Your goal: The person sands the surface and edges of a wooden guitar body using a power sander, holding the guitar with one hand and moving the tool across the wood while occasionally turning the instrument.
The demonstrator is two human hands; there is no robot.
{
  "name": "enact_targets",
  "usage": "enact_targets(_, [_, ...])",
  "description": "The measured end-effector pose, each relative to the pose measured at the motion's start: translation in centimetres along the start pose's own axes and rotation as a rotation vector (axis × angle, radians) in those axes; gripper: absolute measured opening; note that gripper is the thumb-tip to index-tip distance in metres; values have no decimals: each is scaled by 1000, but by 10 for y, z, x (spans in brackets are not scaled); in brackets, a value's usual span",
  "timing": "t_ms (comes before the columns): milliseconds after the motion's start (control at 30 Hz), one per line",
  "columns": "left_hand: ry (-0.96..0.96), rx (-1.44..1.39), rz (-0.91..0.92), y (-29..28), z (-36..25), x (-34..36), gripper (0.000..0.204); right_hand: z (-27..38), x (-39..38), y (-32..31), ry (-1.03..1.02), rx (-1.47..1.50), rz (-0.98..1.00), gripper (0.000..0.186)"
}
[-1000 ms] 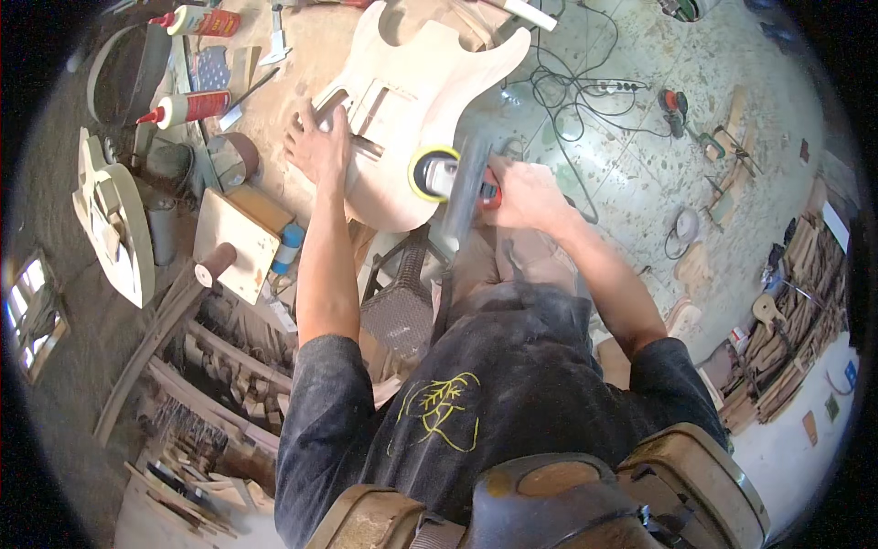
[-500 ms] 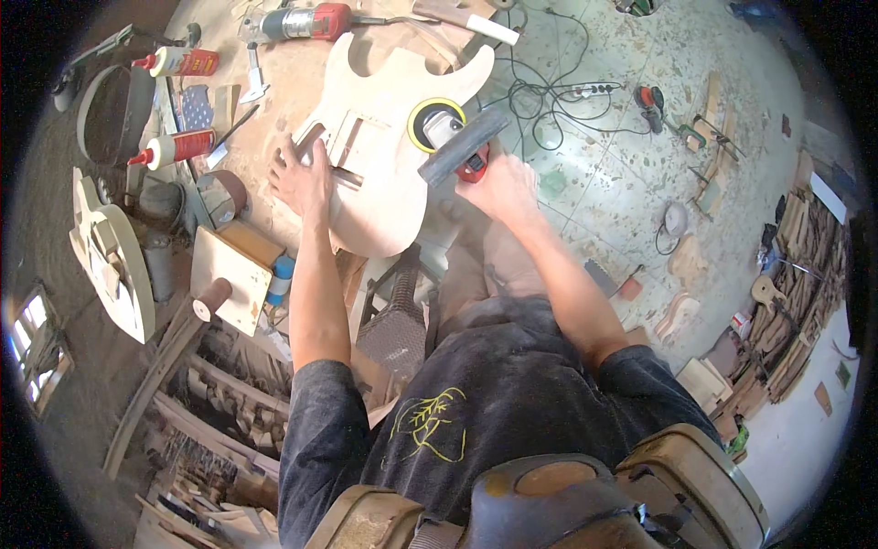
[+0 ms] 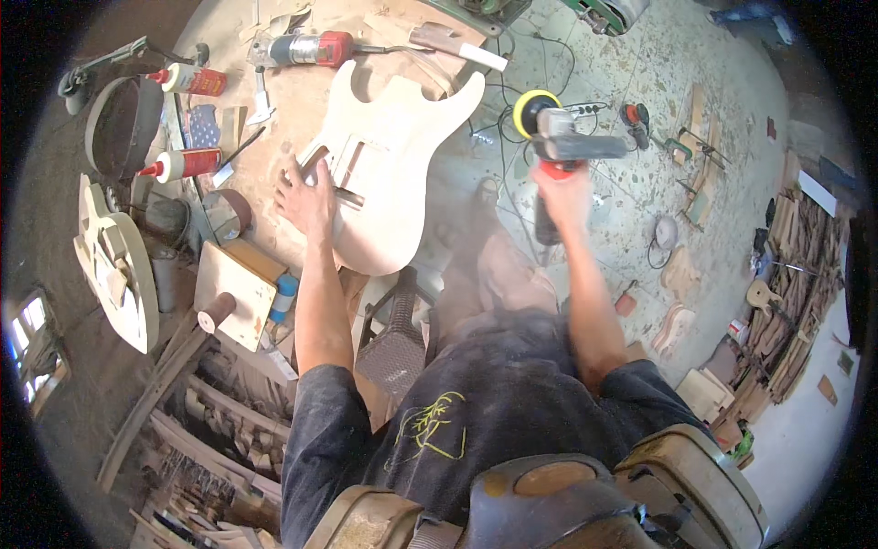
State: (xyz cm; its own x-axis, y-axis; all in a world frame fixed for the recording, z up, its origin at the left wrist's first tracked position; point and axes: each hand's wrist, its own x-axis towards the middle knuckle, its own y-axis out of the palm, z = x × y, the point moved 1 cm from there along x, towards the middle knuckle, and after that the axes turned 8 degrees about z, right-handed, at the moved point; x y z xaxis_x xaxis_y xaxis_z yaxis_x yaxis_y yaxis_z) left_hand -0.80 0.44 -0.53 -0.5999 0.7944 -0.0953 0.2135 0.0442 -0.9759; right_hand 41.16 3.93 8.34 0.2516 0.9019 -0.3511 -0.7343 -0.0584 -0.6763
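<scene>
A pale wooden electric guitar body (image 3: 393,201), with cut cavities in its face, lies on the wooden workbench (image 3: 261,169). My left hand (image 3: 309,197) rests along its left edge beside the cavities, fingers spread, thumb on the wood. To the right, apart from the body and over the floor, my right hand (image 3: 565,194) is wrapped round a red and grey angle grinder (image 3: 556,146). A round pad (image 3: 533,112) with a yellow rim sits on the tool's head, and a dark bar crosses in front of it. Motion blurs this hand and tool.
Behind the body lie a red and grey power tool (image 3: 311,48) and a caliper (image 3: 260,102). Two red-and-white glue bottles (image 3: 187,165) are at the left. Another guitar body (image 3: 117,270) stands far left. Cables (image 3: 503,160) and a red-topped tool (image 3: 633,119) lie on the floor.
My right hand has lifted the angle grinder off the guitar body and carried it right, over the floor. My left hand has stayed on the body's edge.
</scene>
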Motion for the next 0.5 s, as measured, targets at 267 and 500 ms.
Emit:
enact_targets(267, [427, -104, -19, -11, 11, -35, 74, -55, -48, -80, 140, 8, 104, 71])
enact_targets(500, [511, 78, 277, -33, -12, -145, 85, -108, -61, -104, 9, 155, 16, 71])
